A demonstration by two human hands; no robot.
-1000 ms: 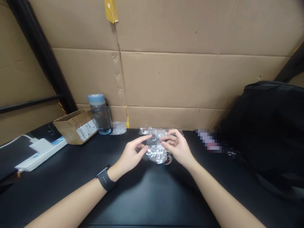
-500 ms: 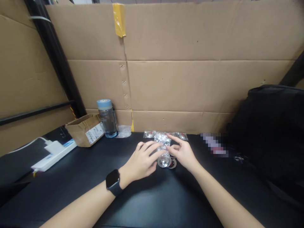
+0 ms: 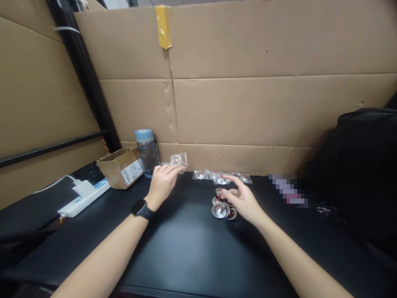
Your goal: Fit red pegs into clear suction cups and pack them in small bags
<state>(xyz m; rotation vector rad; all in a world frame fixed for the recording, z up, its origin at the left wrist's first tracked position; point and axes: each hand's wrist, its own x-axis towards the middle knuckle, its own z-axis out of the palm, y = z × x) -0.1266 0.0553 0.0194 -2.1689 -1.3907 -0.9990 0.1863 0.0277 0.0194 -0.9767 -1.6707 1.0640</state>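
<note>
My left hand (image 3: 164, 182), with a dark watch on its wrist, pinches a crumpled clear plastic bag (image 3: 179, 160) beside the bottle. Its fingers are closed on the bag. Small silvery finger cymbals (image 3: 219, 210) with red cords lie in a cluster on the black tabletop (image 3: 182, 244). My right hand (image 3: 243, 200) is over the cluster's right side, index finger stretched out and thumb apart from it. The thumb tip overlaps the rear cymbal (image 3: 219, 191); whether it presses on it I cannot tell. Behind the hand is a row of similar cymbals in clear wrappers (image 3: 203, 174).
A blue-lidded water bottle (image 3: 145, 153) and an open cardboard box (image 3: 119, 167) stand at the left, with a white power strip (image 3: 83, 203) in front. A cardboard wall (image 3: 235, 120) closes the back. On the right sit a black bag (image 3: 356, 174) and a blurred-out item (image 3: 288, 190).
My left hand has moved left and away from the cymbals, carrying the plastic bag off them, so more cymbals show. My right hand has stayed by the cluster. The view has shifted slightly.
</note>
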